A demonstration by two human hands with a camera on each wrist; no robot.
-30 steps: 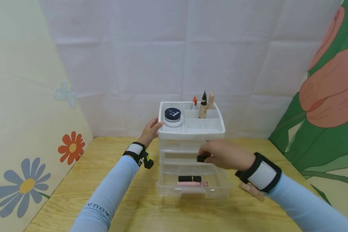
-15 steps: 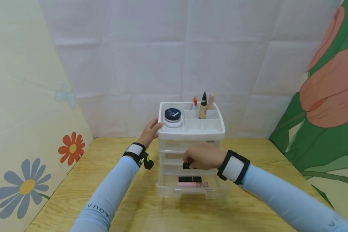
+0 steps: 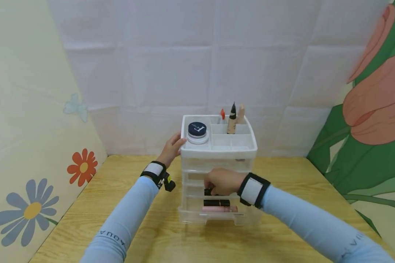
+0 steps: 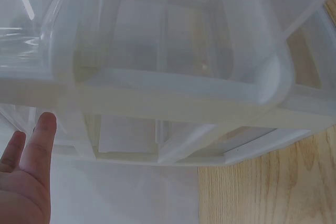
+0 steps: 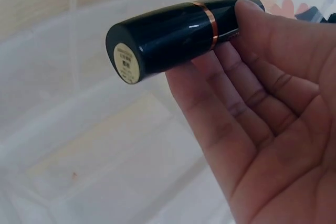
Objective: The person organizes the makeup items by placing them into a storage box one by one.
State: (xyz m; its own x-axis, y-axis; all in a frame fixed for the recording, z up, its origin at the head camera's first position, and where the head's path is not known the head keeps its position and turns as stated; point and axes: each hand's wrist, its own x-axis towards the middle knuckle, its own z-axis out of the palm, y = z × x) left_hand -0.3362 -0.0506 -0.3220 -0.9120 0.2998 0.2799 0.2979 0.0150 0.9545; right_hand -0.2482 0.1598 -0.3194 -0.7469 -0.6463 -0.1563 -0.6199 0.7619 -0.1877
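Observation:
In the head view a white plastic drawer organizer point(image 3: 218, 152) stands on the wooden table. Its clear bottom drawer point(image 3: 191, 216) is pulled out and holds a black lipstick point(image 3: 216, 202) and a pink tube point(image 3: 215, 209). Over that drawer my right hand point(image 3: 224, 181) pinches a second black lipstick point(image 5: 168, 35) between thumb and fingers; the right wrist view shows its copper ring and round end label. My left hand point(image 3: 171, 149) rests against the organizer's left side, thumb at the top rim. Two of its fingers point(image 4: 39, 148) look straight in the left wrist view.
The organizer's top tray carries a dark-lidded jar point(image 3: 197, 129), a black-tipped beige pen point(image 3: 232, 118), a red-tipped item point(image 3: 222, 114) and a beige item point(image 3: 241, 113). White cloth hangs behind; flower-printed panels flank the table point(image 3: 145, 226).
My right hand has carried the lipstick left and slightly down, over the pulled-out drawer. The left hand stays at the organizer's side. My right forearm now hides the pink item on the table.

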